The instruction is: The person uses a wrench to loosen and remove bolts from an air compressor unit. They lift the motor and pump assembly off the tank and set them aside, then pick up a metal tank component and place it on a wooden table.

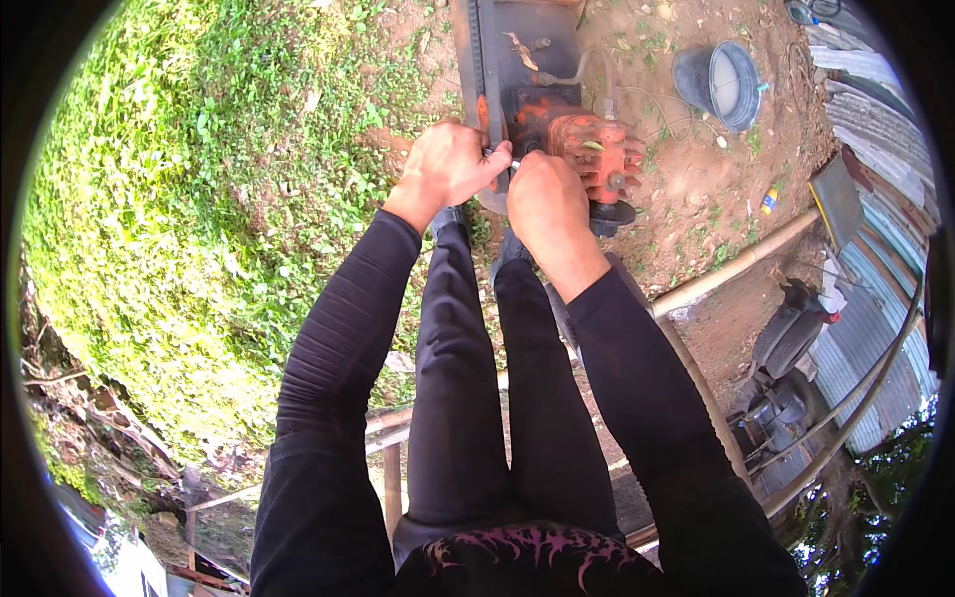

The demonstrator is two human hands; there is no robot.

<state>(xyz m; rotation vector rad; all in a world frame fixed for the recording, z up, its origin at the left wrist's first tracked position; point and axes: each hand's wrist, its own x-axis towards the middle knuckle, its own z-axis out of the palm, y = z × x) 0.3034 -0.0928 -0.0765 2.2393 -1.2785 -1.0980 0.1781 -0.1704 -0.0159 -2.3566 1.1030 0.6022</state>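
Note:
An air compressor with an orange finned pump [595, 149] and a dark tank [527, 60] stands in front of my feet. A black drive belt [487, 50] runs along its left side to an orange pulley wheel [485, 111]. My left hand [448, 167] is closed at the wheel's near edge, its thumb reaching toward the right hand. Close beside it, my right hand [550, 204] is closed in a fist just left of the pump fins. A small pale bit shows between the two hands. What the fingers hold is hidden.
A dark bucket [724, 85] holding greyish liquid stands on bare dirt to the right. Grass [219, 199] covers the left. A bamboo pole [741, 261], corrugated metal sheets [875, 149] and a motorcycle wheel [791, 338] lie along the right side.

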